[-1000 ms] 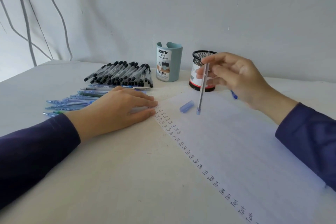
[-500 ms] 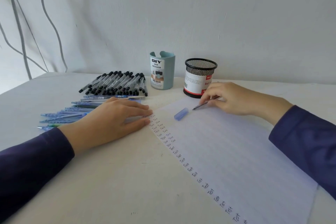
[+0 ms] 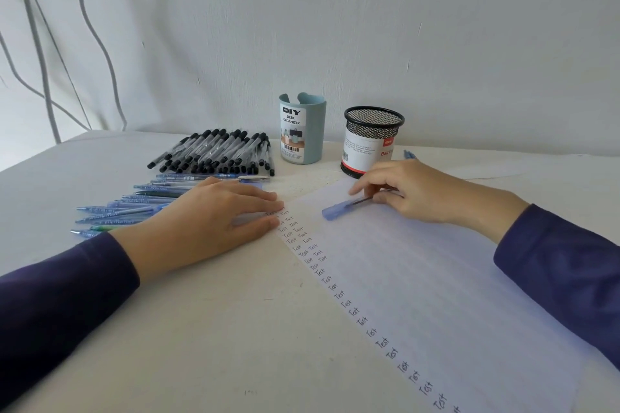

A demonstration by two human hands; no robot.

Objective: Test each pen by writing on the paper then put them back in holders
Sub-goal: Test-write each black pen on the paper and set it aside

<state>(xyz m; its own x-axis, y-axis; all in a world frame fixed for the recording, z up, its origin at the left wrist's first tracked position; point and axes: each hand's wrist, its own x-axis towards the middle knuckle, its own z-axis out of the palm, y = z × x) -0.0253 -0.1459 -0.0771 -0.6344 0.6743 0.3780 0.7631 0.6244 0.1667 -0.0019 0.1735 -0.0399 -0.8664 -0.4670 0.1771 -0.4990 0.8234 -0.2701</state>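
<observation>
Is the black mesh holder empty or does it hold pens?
Apparently empty: nothing rises above the rim of the black mesh holder; the label hides its bottom.

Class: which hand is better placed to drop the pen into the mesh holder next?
Right: the right hand pinches the pen near the mesh holder; the left hand lies flat, steadying the paper.
</observation>
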